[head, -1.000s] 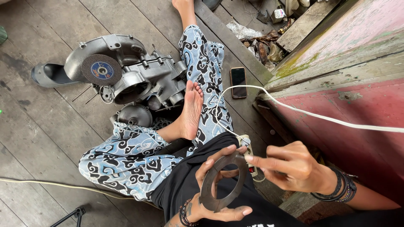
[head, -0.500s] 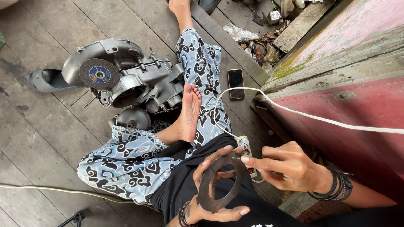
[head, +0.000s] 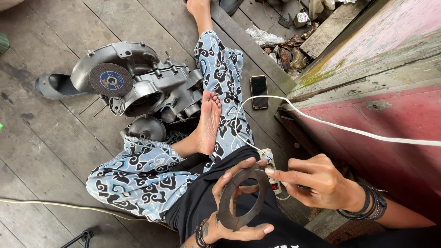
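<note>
The engine casing (head: 147,94) lay on the wooden floor (head: 41,151) just beyond the person's bare foot (head: 207,124), a cutting disc (head: 110,79) resting on it. In the lap, the left hand (head: 234,216) clasped a dark metal ring (head: 241,197) by its edge; the right hand (head: 314,181) pinched its upper rim. A loosened grip might have dropped the ring onto the legs. The white cable (head: 349,131) nearby could have snagged a wrist.
</note>
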